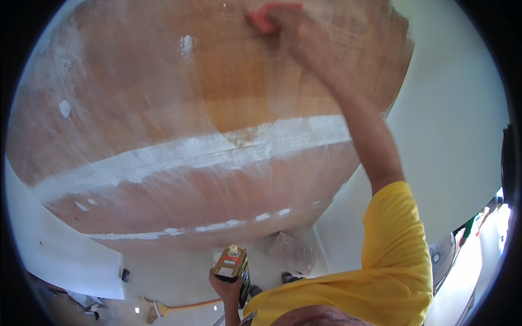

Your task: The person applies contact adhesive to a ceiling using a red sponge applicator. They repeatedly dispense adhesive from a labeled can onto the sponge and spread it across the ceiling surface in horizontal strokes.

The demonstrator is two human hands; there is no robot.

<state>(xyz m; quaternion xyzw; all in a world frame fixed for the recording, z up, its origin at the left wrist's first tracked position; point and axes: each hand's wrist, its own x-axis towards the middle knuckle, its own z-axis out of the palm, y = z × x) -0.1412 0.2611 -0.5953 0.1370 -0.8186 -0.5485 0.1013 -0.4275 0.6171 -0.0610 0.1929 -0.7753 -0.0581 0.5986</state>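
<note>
High on a brown plywood panel [155, 93], my right hand [294, 34] grips a red cloth [265, 18] pressed against the wood; both are blurred. A darker, wet-looking orange patch [232, 93] lies below the cloth. Pale filler forms a broad band [163, 161] across the panel, with smaller filler spots [186, 45] elsewhere. Down near my body, my left hand [225, 288] holds a rectangular metal can [234, 265] around its side. The can has a gold top, a pale spout and labels with writing.
White walls flank the panel, one on the right [448, 106] and one at lower left [69, 248]. A broom [163, 308] lies on the tiled floor [179, 273]. A square speckled board [293, 253] is by the panel's base, close to my shoe [288, 277]. A fan-like object [442, 256] stands at right.
</note>
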